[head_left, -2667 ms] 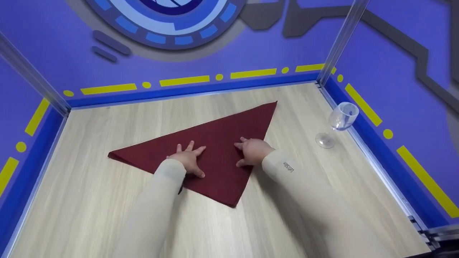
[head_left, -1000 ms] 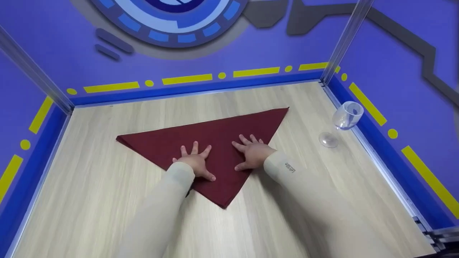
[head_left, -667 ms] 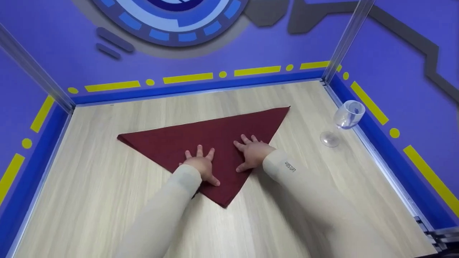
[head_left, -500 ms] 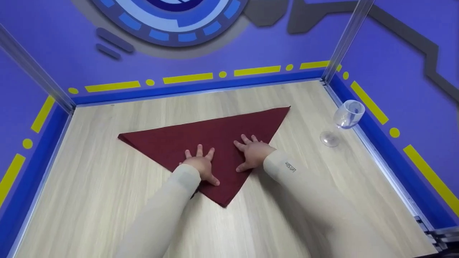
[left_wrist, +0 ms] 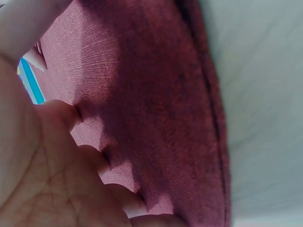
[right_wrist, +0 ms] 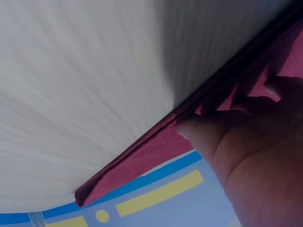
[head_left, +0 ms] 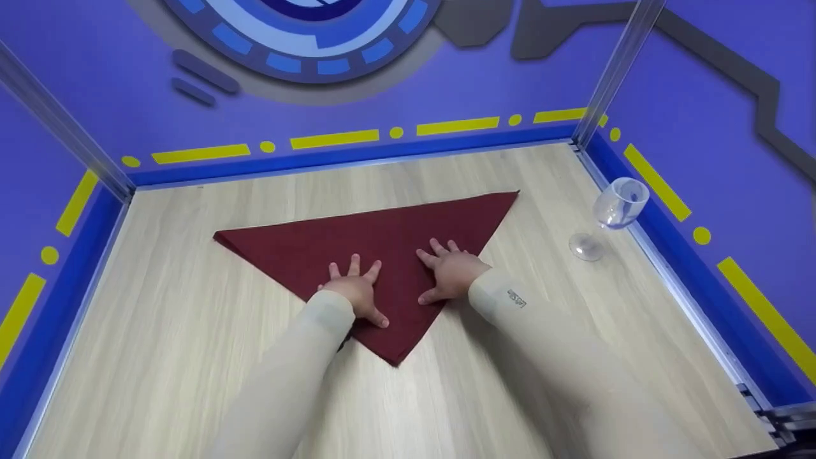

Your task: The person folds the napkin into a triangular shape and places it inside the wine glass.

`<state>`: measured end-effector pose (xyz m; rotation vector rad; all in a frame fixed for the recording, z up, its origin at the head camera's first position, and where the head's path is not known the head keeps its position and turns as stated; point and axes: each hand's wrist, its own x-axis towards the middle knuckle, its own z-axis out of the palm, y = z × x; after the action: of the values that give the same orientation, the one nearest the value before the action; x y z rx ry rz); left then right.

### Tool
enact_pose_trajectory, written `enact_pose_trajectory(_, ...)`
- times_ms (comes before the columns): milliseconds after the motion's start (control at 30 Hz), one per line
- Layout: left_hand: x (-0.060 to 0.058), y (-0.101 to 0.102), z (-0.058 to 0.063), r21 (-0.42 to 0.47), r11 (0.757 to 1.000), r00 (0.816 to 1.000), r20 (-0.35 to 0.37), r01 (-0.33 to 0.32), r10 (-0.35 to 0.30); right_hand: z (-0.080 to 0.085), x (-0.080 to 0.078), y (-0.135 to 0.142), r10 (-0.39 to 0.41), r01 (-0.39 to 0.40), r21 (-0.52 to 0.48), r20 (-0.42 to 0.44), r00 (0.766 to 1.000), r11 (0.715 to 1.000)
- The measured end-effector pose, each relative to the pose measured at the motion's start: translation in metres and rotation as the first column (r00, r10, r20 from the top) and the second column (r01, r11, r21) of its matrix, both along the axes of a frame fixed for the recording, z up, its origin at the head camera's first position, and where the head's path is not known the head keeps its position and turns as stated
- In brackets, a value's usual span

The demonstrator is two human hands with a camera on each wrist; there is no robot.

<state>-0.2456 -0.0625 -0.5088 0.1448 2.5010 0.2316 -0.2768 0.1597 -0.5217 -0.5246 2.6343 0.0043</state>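
A dark red cloth napkin (head_left: pixel 370 236), folded into a triangle, lies flat on the table with its long edge toward the back wall and one corner toward me. My left hand (head_left: pixel 354 294) rests on its middle-left part, fingers spread and thumb pointing to the right. In the left wrist view the fingertips of the left hand (left_wrist: pixel 52 175) touch the cloth (left_wrist: pixel 151 118) near its layered edge. My right hand (head_left: pixel 454 274) lies near the right edge with fingers spread; in the right wrist view the right hand (right_wrist: pixel 265 156) touches the cloth (right_wrist: pixel 147 161) beside that folded edge.
A stemmed glass (head_left: pixel 618 207) stands upright at the right side of the wood-grain table (head_left: pixel 159 306), close to the right wall. Blue-purple panels (head_left: pixel 357 108) with yellow markings enclose the back and both sides.
The napkin has turned clockwise, its left corner swinging toward the back and its near corner shifting left. My left hand has slid right over it; lately both hands have barely moved.
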Motion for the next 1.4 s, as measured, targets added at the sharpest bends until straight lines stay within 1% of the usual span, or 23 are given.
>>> enact_pose_trajectory(200, -0.002, -0.001, -0.002, 0.012, 1.0, 1.0, -0.005, 0.004, -0.004, -0.001, 0.0, 0.0, 0.003, -0.003, 0.003, -0.009, 1.0, 1.0)
enact_pose_trajectory(433, 0.001, -0.002, 0.001, 0.017, 1.0, 1.0, -0.011, -0.001, 0.001, 0.0, 0.002, 0.001, 0.0, 0.0, -0.011, -0.017, 1.0, 1.0)
enact_pose_trajectory(633, 0.003, -0.003, -0.001, 0.018, 1.0, 0.999, -0.035, 0.009, -0.009, -0.001, 0.002, 0.001, 0.004, -0.005, -0.018, -0.022, 1.0, 1.0)
enact_pose_trajectory(733, 0.008, -0.003, -0.002, 0.025, 0.999, 0.996, -0.074, 0.045, -0.043, -0.001, 0.005, -0.001, 0.026, -0.027, -0.016, -0.064, 0.998, 1.0)
enact_pose_trajectory(800, 0.014, -0.003, -0.002, 0.036, 0.994, 0.989, -0.113, 0.103, -0.099, 0.0, 0.009, -0.003, 0.073, -0.075, -0.017, -0.125, 0.99, 0.997)
enact_pose_trajectory(867, 0.02, -0.004, -0.002, 0.05, 0.981, 0.97, -0.167, 0.186, -0.175, 0.002, 0.015, -0.007, 0.144, -0.152, -0.026, -0.2, 0.969, 0.988)
enact_pose_trajectory(933, 0.026, -0.005, -0.003, 0.053, 0.959, 0.938, -0.228, 0.279, -0.26, 0.004, 0.022, -0.011, 0.233, -0.253, -0.038, -0.277, 0.932, 0.967)
enact_pose_trajectory(1033, 0.034, -0.009, -0.005, 0.039, 0.912, 0.868, -0.328, 0.408, -0.374, 0.007, 0.034, -0.018, 0.36, -0.399, -0.044, -0.35, 0.865, 0.916)
enact_pose_trajectory(1100, 0.039, -0.011, -0.006, 0.031, 0.882, 0.822, -0.38, 0.47, -0.425, 0.008, 0.042, -0.022, 0.426, -0.473, -0.045, -0.364, 0.828, 0.88)
enact_pose_trajectory(1133, 0.042, -0.012, -0.007, 0.028, 0.869, 0.801, -0.402, 0.494, -0.442, 0.008, 0.046, -0.023, 0.451, -0.499, -0.046, -0.363, 0.815, 0.865)
enact_pose_trajectory(1167, 0.045, -0.013, -0.008, 0.026, 0.857, 0.782, -0.424, 0.514, -0.456, 0.008, 0.049, -0.024, 0.471, -0.519, -0.045, -0.359, 0.806, 0.854)
enact_pose_trajectory(1233, 0.05, -0.015, -0.009, 0.028, 0.839, 0.753, -0.458, 0.543, -0.472, 0.007, 0.056, -0.025, 0.497, -0.543, -0.041, -0.349, 0.794, 0.839)
enact_pose_trajectory(1367, 0.059, -0.017, -0.01, 0.041, 0.809, 0.715, -0.495, 0.587, -0.494, 0.006, 0.067, -0.026, 0.521, -0.566, -0.032, -0.349, 0.779, 0.824)
enact_pose_trajectory(1400, 0.061, -0.017, -0.01, 0.043, 0.801, 0.708, -0.498, 0.597, -0.5, 0.006, 0.069, -0.026, 0.524, -0.571, -0.038, -0.352, 0.775, 0.82)
